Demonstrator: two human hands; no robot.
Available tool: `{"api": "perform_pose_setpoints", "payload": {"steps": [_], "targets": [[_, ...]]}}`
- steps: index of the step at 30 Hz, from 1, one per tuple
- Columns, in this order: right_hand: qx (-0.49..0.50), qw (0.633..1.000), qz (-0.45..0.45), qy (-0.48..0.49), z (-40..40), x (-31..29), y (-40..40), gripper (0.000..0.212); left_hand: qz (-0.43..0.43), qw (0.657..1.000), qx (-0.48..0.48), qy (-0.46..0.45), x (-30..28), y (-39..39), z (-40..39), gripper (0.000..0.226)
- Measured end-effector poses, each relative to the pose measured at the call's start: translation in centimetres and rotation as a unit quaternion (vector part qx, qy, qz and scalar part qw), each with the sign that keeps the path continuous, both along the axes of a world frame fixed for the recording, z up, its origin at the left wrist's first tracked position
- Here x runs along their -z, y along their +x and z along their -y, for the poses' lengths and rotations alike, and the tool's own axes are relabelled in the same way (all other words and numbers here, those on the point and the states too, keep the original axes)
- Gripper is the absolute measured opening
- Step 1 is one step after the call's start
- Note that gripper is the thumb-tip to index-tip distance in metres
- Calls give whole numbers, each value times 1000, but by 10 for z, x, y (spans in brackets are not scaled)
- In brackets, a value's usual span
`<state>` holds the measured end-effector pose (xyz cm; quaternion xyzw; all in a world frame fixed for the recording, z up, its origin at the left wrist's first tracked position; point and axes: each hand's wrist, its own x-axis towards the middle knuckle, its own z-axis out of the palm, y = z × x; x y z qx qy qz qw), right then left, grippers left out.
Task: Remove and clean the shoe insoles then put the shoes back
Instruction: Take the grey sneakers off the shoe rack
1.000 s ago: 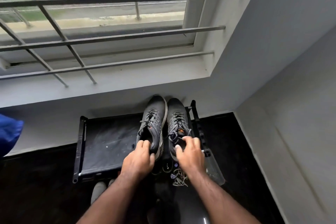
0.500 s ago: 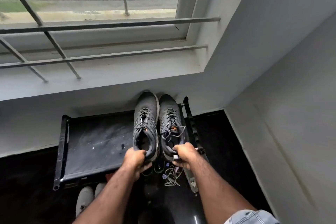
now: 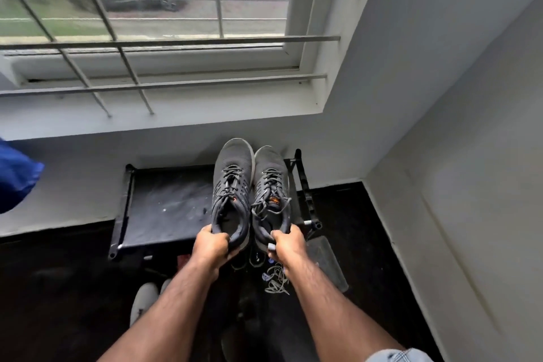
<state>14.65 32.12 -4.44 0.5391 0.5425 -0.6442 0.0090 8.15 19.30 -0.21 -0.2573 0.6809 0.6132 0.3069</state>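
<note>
Two grey lace-up sneakers point away from me, side by side over the right end of a black shoe rack [image 3: 164, 206]. My left hand [image 3: 211, 247] grips the heel of the left sneaker [image 3: 232, 185]. My right hand [image 3: 286, 244] grips the heel of the right sneaker [image 3: 271, 188], which has an orange mark on its tongue. Both toes reach the white wall under the window. Their openings look dark inside, and I cannot make out the insoles.
A barred window fills the upper left. White walls close in on the right. Under the rack lie white shoes [image 3: 144, 300], other footwear and loose laces [image 3: 276, 282] on the dark floor. Something blue [image 3: 16, 176] sticks in at the left edge.
Both hands went from resting on the sneakers' openings to gripping their heels. The pair has come up and back toward me a little.
</note>
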Motion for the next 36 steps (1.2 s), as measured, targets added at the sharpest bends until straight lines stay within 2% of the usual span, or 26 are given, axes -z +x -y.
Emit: {"api": "perform_pose_setpoints", "payload": {"steps": [6, 12, 16, 22, 24, 26, 29, 30, 33, 36], "targets": [[-30, 999, -37, -13, 32, -16, 69, 16, -29, 999, -20, 5, -12, 66, 36, 36], [-62, 998, -17, -6, 68, -14, 149, 17, -7, 999, -49, 17, -17, 154, 76, 41], [-88, 996, 5, -15, 100, 9, 193, 26, 7, 998, -55, -11, -3, 201, 107, 38], [-101, 993, 55, 0, 165, 36, 265, 17, 46, 998, -29, -36, 55, 264, 176, 34], [-107, 992, 73, -7, 184, 54, 287, 13, 58, 995, -6, -75, 84, 283, 202, 36], [-109, 989, 93, -21, 200, 83, 307, 20, 73, 993, 2, -88, 108, 303, 222, 34], [-118, 986, 110, -30, 214, 154, 335, 49, 106, 991, -16, -84, 135, 326, 238, 27], [-110, 986, 118, -46, 220, 162, 339, 46, 122, 989, -24, -81, 148, 329, 242, 28], [-84, 983, 136, -85, 232, 154, 332, 14, 158, 983, -39, -86, 185, 333, 248, 29], [-84, 978, 154, -115, 231, 176, 313, 14, 181, 977, -52, -96, 218, 324, 246, 24]]}}
